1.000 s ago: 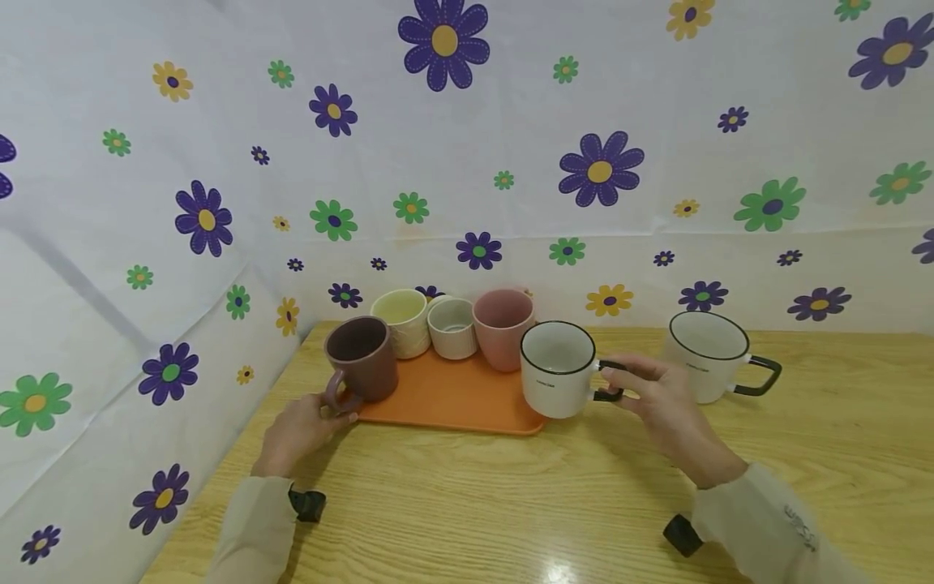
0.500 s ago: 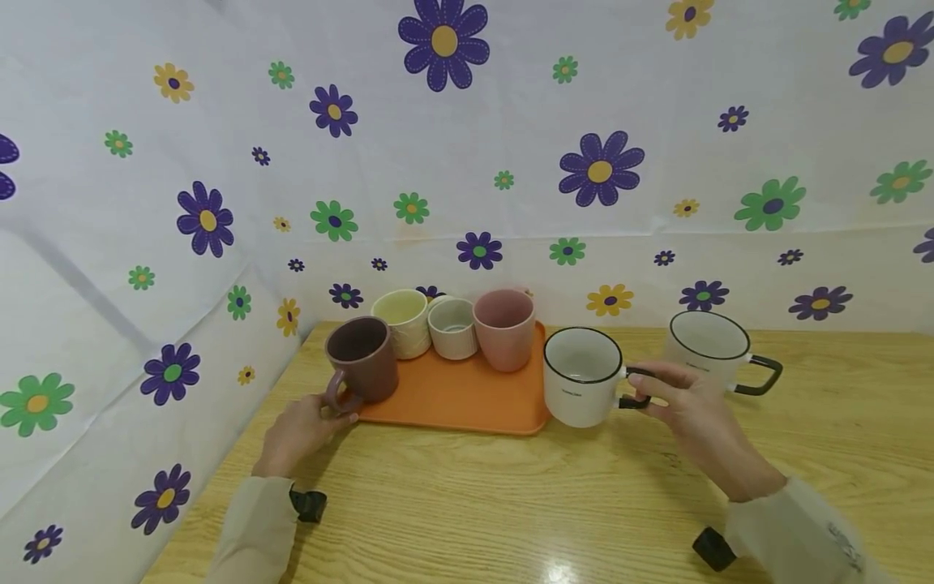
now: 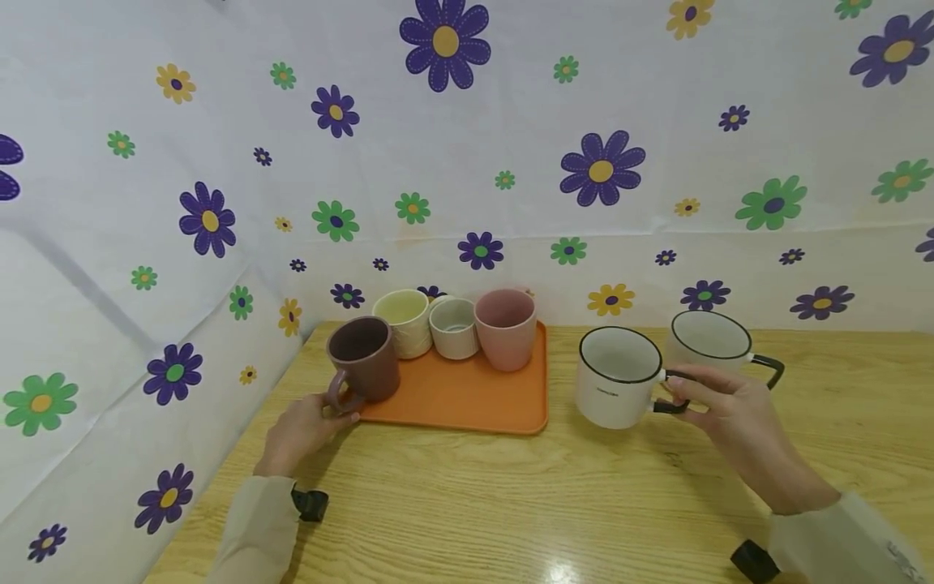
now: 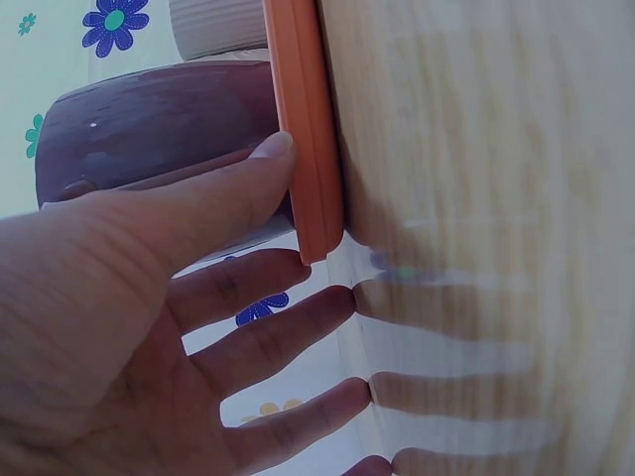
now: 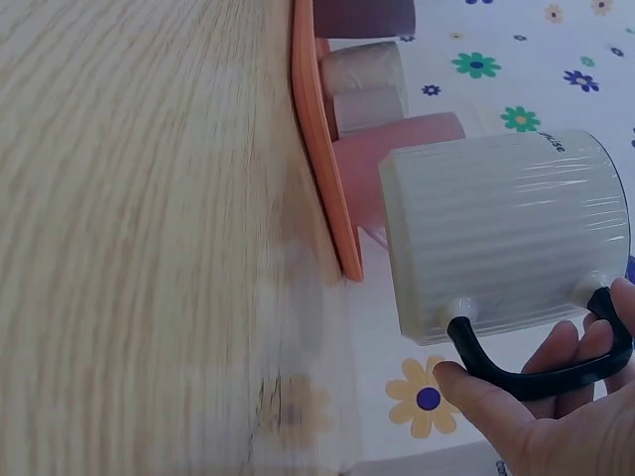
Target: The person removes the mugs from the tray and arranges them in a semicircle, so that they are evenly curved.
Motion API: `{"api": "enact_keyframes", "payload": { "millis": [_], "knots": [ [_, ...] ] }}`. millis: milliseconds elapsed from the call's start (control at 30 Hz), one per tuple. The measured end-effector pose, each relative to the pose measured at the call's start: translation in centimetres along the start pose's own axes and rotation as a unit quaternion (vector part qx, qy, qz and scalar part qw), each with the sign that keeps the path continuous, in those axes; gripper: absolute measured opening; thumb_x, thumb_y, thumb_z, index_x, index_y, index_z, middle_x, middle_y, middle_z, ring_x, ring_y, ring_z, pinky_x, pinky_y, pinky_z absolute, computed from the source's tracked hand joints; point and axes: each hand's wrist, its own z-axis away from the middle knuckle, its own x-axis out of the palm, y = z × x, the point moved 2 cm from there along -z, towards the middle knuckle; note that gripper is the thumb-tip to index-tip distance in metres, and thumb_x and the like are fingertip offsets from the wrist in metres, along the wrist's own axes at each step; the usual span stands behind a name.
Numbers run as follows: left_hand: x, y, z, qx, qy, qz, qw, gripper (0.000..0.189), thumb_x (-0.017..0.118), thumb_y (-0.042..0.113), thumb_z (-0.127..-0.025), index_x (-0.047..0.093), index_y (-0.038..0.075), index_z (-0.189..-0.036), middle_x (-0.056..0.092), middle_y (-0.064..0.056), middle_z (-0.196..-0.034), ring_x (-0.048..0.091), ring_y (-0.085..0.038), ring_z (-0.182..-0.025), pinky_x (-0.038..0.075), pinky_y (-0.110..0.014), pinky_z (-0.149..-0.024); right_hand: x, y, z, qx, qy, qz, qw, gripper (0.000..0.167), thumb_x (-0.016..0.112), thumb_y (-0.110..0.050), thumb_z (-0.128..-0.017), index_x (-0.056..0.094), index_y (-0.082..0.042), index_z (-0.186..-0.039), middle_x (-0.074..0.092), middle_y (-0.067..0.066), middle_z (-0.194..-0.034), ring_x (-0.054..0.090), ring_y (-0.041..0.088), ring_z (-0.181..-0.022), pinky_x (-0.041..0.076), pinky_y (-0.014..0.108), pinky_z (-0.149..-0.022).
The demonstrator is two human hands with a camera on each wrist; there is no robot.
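Note:
My right hand [image 3: 740, 414] grips the black handle of a white mug [image 3: 616, 397] with a black rim. In the right wrist view this mug [image 5: 506, 238] hangs clear of the table, fingers round its handle. An orange tray [image 3: 467, 401] lies on the table. At its near left corner my left hand [image 3: 299, 434] pinches the rim; in the left wrist view the thumb and index finger [image 4: 243, 283] meet the tray's edge, while the other fingertips touch the table. A dark purple mug [image 3: 365, 365] stands upright on the tray beside that hand, its handle toward it.
Along the tray's back stand a pale yellow cup [image 3: 410, 332], a small white ribbed cup [image 3: 454, 337] and a pink mug [image 3: 506, 337]. A second white black-rimmed mug [image 3: 708, 337] stands at the back right, partly behind the right hand. Flowered cloth [image 3: 511, 122] hangs behind the table.
My right hand has carried the white mug rightward, from over the tray's right end to beyond its right edge. The left hand and the tray have stayed in place.

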Motion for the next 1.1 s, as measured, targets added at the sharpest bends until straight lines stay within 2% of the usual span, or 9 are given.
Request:
{"api": "enact_keyframes", "payload": {
  "millis": [333, 567, 667, 767, 900, 1100],
  "knots": [
    [0.0, 0.2, 0.0, 0.001, 0.004, 0.001, 1.0000, 0.042, 0.073, 0.037, -0.094, 0.069, -0.002, -0.108, 0.068, -0.009, -0.085, 0.057, -0.023, -0.072, 0.044, -0.040, -0.063, -2.5, -0.1, 0.6, -0.026, -0.008, -0.037, 0.9989, 0.032, 0.054, 0.008, -0.101, 0.081, -0.009, -0.101, 0.066, 0.000, -0.093, 0.060, 0.013, -0.083, 0.056, 0.025, -0.071],
    [0.0, 0.2, -0.1, -0.003, 0.002, -0.002, 1.0000, 0.045, 0.073, 0.038, -0.094, 0.069, -0.003, -0.110, 0.070, -0.013, -0.091, 0.060, -0.025, -0.075, 0.047, -0.043, -0.065, -4.0, 0.2, 0.8, -0.063, -0.051, -0.111, 0.9904, 0.036, 0.046, 0.013, -0.102, 0.079, -0.001, -0.104, 0.071, 0.005, -0.094, 0.063, 0.016, -0.081, 0.057, 0.028, -0.073],
    [0.0, 0.2, 0.0, -0.002, 0.001, -0.002, 1.0000, 0.045, 0.073, 0.038, -0.094, 0.069, -0.003, -0.110, 0.070, -0.012, -0.089, 0.061, -0.025, -0.075, 0.047, -0.043, -0.064, -4.6, 0.2, 1.1, -0.058, -0.046, -0.115, 0.9907, 0.036, 0.045, 0.013, -0.102, 0.079, 0.001, -0.103, 0.071, 0.006, -0.093, 0.062, 0.017, -0.081, 0.056, 0.030, -0.072],
    [0.1, 0.1, 0.0, -0.001, -0.001, 0.001, 1.0000, 0.043, 0.073, 0.037, -0.094, 0.068, -0.003, -0.109, 0.066, -0.007, -0.081, 0.058, -0.023, -0.071, 0.045, -0.041, -0.063, -5.4, 0.2, 1.3, -0.039, -0.031, -0.096, 0.9941, 0.036, 0.046, 0.012, -0.102, 0.079, -0.001, -0.101, 0.069, 0.005, -0.090, 0.061, 0.016, -0.081, 0.055, 0.030, -0.071],
    [0.1, 0.1, 0.0, 0.002, 0.000, 0.001, 1.0000, 0.044, 0.073, 0.037, -0.094, 0.068, -0.004, -0.110, 0.064, -0.006, -0.078, 0.057, -0.023, -0.070, 0.045, -0.040, -0.062, -6.2, 0.1, 1.6, -0.021, -0.028, -0.073, 0.9967, 0.037, 0.046, 0.011, -0.103, 0.080, -0.003, -0.103, 0.069, 0.004, -0.088, 0.062, 0.015, -0.081, 0.055, 0.029, -0.071],
    [0.1, 0.3, 0.1, 0.001, 0.001, 0.003, 1.0000, 0.043, 0.073, 0.037, -0.095, 0.068, -0.003, -0.108, 0.055, -0.003, -0.069, 0.053, -0.022, -0.067, 0.040, -0.038, -0.061, -7.3, 0.0, 2.0, 0.009, 0.008, -0.012, 0.9999, 0.034, 0.051, 0.005, -0.103, 0.081, -0.010, -0.100, 0.066, -0.003, -0.094, 0.060, 0.012, -0.083, 0.055, 0.026, -0.070]
  ]
}}
